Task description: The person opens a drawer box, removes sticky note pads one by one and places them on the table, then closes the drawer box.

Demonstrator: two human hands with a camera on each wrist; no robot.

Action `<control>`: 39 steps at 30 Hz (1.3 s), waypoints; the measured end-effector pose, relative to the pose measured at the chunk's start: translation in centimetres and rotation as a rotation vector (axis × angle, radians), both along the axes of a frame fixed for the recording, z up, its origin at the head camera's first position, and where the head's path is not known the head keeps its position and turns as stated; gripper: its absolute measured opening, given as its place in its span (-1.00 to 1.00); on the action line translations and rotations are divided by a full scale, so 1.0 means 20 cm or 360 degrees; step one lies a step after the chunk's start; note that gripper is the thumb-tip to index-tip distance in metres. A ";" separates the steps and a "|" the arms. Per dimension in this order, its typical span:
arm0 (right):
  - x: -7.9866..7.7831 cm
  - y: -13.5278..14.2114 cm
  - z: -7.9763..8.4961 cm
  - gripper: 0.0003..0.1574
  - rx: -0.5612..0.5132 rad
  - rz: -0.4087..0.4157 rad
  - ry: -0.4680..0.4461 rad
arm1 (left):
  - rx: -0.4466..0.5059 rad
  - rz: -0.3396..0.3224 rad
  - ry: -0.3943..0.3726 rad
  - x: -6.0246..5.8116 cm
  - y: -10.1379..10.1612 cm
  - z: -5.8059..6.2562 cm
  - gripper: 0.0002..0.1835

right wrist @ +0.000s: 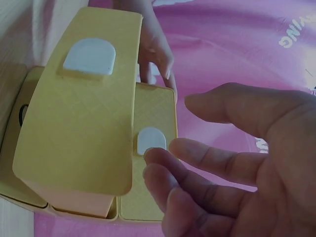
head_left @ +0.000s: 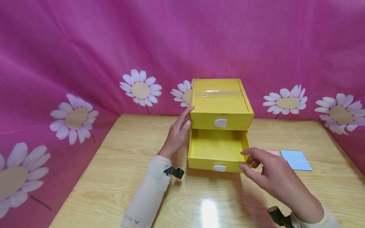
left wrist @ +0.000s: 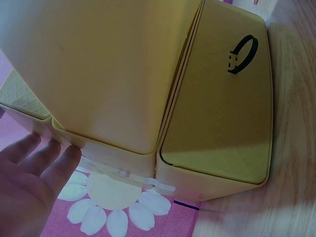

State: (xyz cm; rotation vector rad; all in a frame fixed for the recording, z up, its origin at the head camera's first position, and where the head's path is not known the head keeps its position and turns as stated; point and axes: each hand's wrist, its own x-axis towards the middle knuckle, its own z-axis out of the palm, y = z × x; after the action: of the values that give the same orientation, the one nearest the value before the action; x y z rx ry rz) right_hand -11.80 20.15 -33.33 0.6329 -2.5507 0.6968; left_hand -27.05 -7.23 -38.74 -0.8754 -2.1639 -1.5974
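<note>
A yellow drawer unit [head_left: 220, 103] stands on the table, its top drawer [head_left: 199, 121] closed. The drawer below [head_left: 199, 163] is pulled out, with a bare inside and a white tab [head_left: 219, 168] on its front. My left hand [head_left: 176, 134] rests straight fingers against the unit's left side, near the top. My right hand [head_left: 275, 174] hovers at the pulled-out drawer's right front corner, fingers loosely bent and nothing held. In the left wrist view the lowest drawer [left wrist: 217, 108] is closed and bears a black loop [left wrist: 255, 49]; the head view hides it.
A blue paper pad [head_left: 296, 160] and a partly hidden pink one [head_left: 273, 152] lie on the wooden table [head_left: 125, 152] to the right of the unit. A magenta cloth [head_left: 171, 38] with white daisies hangs behind and along both sides.
</note>
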 end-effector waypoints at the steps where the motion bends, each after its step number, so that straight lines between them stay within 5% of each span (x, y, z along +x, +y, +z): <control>1: 0.00 0.00 0.00 -0.64 -0.0011 0.0022 0.0006 | 0.0001 0.0000 -0.0001 0.00 0.00 0.00 -0.48; 24: 0.01 -0.07 -0.06 -0.76 -0.0065 0.0167 -0.0163 | -0.0011 -0.0013 0.0004 0.00 -0.01 0.00 -0.47; 39: 0.00 -0.12 -0.10 -0.78 -0.0011 0.0141 -0.0232 | -0.0004 -0.0018 0.0002 -0.01 -0.01 0.00 -0.48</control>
State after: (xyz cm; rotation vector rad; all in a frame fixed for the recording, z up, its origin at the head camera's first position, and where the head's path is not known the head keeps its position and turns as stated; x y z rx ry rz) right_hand -11.81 17.77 -35.28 0.7205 -2.6652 0.8092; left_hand -27.17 -7.35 -38.83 -0.8904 -2.1647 -1.5994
